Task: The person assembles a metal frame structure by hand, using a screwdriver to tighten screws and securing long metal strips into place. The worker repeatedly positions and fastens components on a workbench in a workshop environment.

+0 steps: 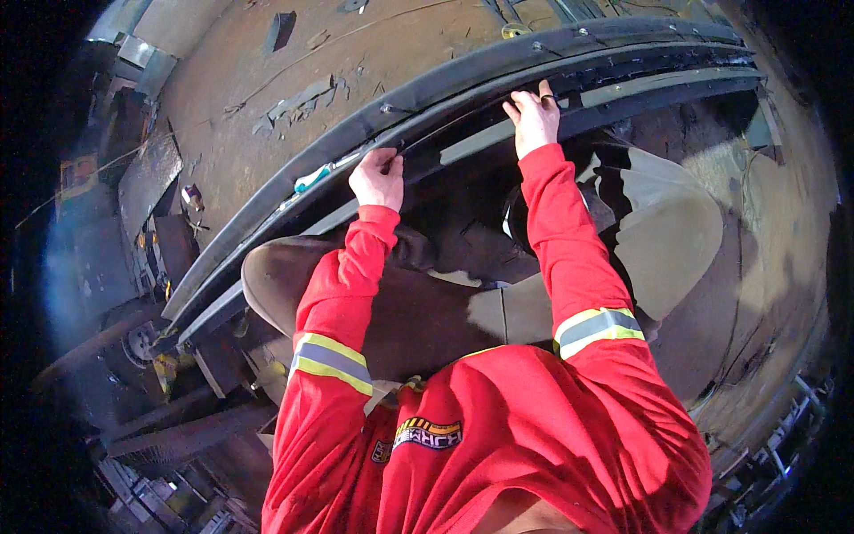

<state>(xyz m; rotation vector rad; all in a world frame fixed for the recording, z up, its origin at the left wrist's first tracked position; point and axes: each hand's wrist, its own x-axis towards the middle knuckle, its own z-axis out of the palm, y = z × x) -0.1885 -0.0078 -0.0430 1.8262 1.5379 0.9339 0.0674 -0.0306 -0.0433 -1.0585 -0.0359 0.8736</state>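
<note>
A long dark metal channel [463, 82] with raised edges and small bolts lies across in front of me, bent by the lens. My left hand [378, 181] is at its near side, thumb and fingers pinched together over the groove; what lies between them is too small to make out. Farther right, my right hand [536, 117] rests its fingertips on the channel's inner strip, fingers apart, a dark ring on one. In the groove left of my left hand lies a slim teal and white tool [313, 178], its kind unclear.
My bent legs [667, 231] are just behind the channel. Beyond it, the brown floor [240, 80] carries flat scraps [302, 100] and a dark block [280, 31]. Metal parts and plates [151, 191] crowd the left side. More metal pieces [191, 427] lie at the lower left.
</note>
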